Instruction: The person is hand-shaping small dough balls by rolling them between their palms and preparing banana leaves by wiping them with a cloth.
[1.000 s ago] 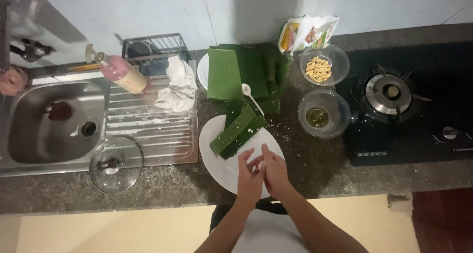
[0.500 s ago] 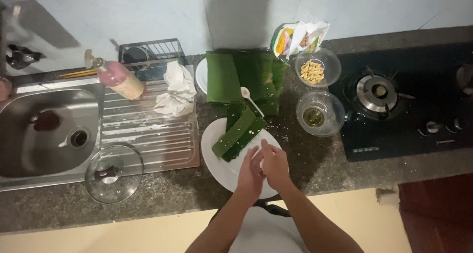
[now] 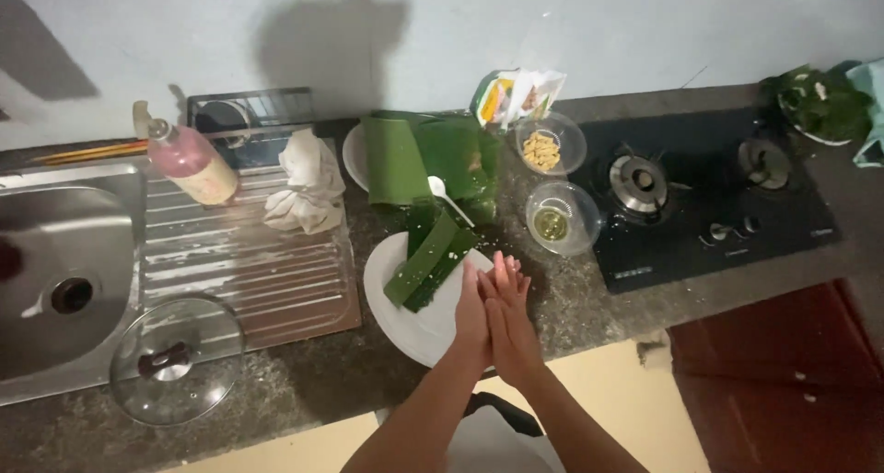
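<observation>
Pale blue wall (image 3: pixel 571 22) carried dark cast shadows. Speckled dark stone counter (image 3: pixel 304 381) ran along it. Red-brown floor (image 3: pixel 783 381) lay below.

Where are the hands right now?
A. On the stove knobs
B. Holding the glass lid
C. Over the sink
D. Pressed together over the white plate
D: the left hand and right hand are pressed palm to palm above the near edge of the white plate, beside the folded green leaves.

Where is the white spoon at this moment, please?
In the head view, the white spoon lies on the banana leaves, behind the white plate and left of the glass bowls.
</observation>
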